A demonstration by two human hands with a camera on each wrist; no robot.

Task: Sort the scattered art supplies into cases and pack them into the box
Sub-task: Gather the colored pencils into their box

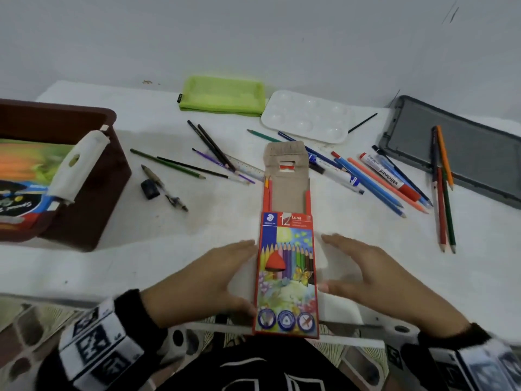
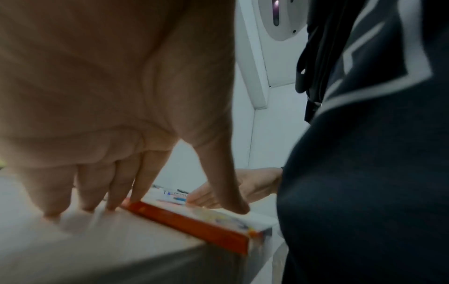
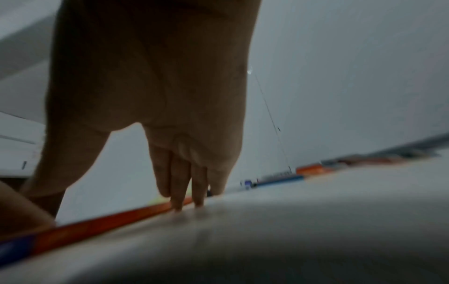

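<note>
A red coloured-pencil carton lies flat at the table's front edge, its brown flap open toward the back and a couple of pencils showing inside. My left hand lies along the carton's left side. Its fingers are straight on the table against the carton and its thumb rests on top. My right hand is flat on the table just right of the carton, fingers straight, tips down by the red edge. Loose pencils and blue and orange ones lie scattered behind.
A brown box at the left holds a colourful pack and a white roll. A green pouch, a white palette and a grey case line the back. A compass, whiteboard marker and ruler lie between.
</note>
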